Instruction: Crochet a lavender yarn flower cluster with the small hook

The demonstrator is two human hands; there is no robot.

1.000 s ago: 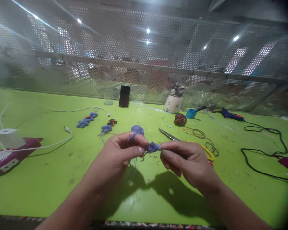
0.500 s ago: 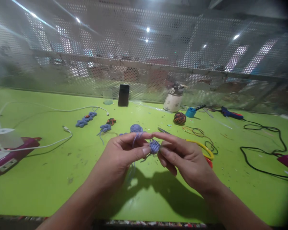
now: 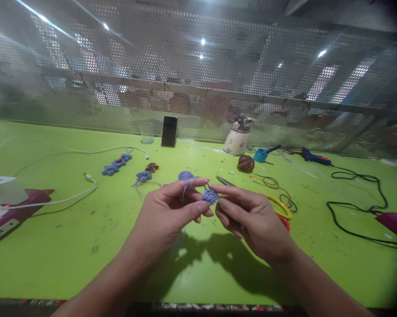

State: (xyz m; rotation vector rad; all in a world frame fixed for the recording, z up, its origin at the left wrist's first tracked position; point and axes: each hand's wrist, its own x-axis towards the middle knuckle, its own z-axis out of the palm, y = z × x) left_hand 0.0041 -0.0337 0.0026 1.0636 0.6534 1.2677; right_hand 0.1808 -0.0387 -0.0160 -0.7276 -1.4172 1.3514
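A small purple crochet piece (image 3: 210, 196) is pinched between the thumb and fingers of my left hand (image 3: 172, 209). Purple yarn (image 3: 187, 187) loops over that hand's raised index finger. My right hand (image 3: 251, 215) is closed on a thin crochet hook (image 3: 211, 188), most of it hidden by the fingers; its tip reaches the top of the piece. Behind my left fingers lies a purple yarn ball (image 3: 185, 175), partly covered. Scissors (image 3: 279, 207) with yellow and red handles lie behind my right hand.
Purple crochet flowers (image 3: 116, 165) and a dark flower (image 3: 152, 167) lie left of centre. Further back are a phone (image 3: 169, 131), a white bottle (image 3: 237, 138), a multicoloured yarn ball (image 3: 246, 163), blue tape (image 3: 261, 155) and a glue gun (image 3: 315, 156). A power strip (image 3: 18, 211) sits left, with cables.
The crochet piece has tilted and moved slightly left and up. My right fingers have closed in, with the index finger lower and nearer the piece. The view has shifted slightly.
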